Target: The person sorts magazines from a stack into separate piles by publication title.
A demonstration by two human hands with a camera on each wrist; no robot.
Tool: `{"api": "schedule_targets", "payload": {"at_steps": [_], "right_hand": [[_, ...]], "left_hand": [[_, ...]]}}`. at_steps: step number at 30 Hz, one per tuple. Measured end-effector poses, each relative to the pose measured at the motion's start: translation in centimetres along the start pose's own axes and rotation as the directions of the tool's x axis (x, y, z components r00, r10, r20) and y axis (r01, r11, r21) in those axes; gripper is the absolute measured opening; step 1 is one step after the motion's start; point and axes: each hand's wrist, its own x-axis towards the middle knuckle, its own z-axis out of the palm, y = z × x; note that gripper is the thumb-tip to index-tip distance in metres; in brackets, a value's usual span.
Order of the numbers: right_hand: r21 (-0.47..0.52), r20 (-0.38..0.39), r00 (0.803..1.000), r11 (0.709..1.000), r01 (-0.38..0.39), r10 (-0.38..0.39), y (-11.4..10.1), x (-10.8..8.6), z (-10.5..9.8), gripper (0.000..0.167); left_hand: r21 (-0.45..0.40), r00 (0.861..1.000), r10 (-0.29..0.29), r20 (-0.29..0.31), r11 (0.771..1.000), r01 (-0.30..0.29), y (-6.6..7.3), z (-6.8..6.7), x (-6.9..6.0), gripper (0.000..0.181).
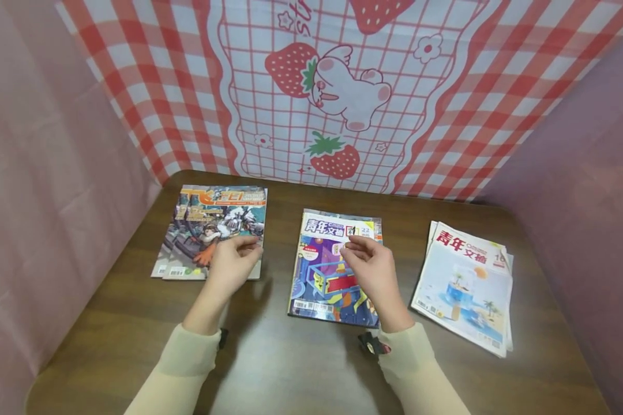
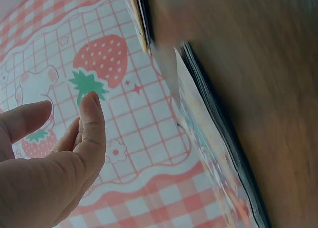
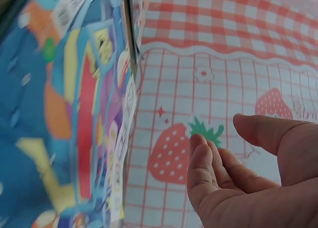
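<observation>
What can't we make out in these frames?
- Left stack: part of its cover, head view, behind the left hand; its lower end, left wrist view, cut off by the bottom edge.
- Middle stack: part of its cover, head view, behind the right hand; fine print, right wrist view, blurred.
- Right stack: lower covers, head view, under the top one.
</observation>
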Motion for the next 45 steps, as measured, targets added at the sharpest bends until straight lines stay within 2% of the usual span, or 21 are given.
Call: {"api": "schedule_targets", "payload": {"at_steps": [7, 16, 22, 26, 36, 40, 45], "right_hand": [[-0.036, -0.034, 0.996, 0.996, -0.081, 0.080, 1.4, -1.1, -1.5, 0.045], [-0.012, -0.061, 0.991, 0.993, -0.121, 0.120, 2.7, -2.0, -2.7, 0.045], [-0.049, -0.087, 0.986, 0.988, -0.143, 0.139, 3.0, -2.1, -3.2, 0.045], [-0.087, -0.105, 0.982, 0.982, -0.167, 0.158, 3.2, -2.1, -3.5, 0.045], [-0.132, -0.132, 0.986, 0.985, -0.115, 0.098, 3.6, -1.4, -4.2, 0.040], [-0.154, -0.127, 0.984, 0.977, -0.146, 0.126, 3.7, -1.0, -4.5, 0.040], [-0.175, -0.111, 0.974, 0.961, -0.215, 0.197, 3.8, -0.5, -4.9, 0.043]], "left_hand": [[-0.038, 1.000, 0.020, 0.002, 0.999, -0.020, 0.1, 0.6, -0.9, 0.029], [-0.058, 1.000, 0.015, 0.005, 0.998, -0.015, -0.1, 1.1, -1.3, 0.028], [-0.054, 1.000, 0.015, 0.019, 0.998, -0.014, 0.2, 1.5, -1.5, 0.028], [-0.033, 0.999, 0.022, 0.028, 0.999, -0.021, 0.4, 1.7, -1.3, 0.027], [-0.007, 0.999, 0.021, 0.035, 1.000, -0.020, 0.5, 2.8, -0.6, 0.028], [0.000, 0.998, 0.022, 0.065, 1.000, -0.022, 0.4, 3.6, -0.2, 0.027], [0.027, 0.993, 0.016, 0.115, 0.999, -0.019, 0.4, 4.5, 0.6, 0.029]]}}
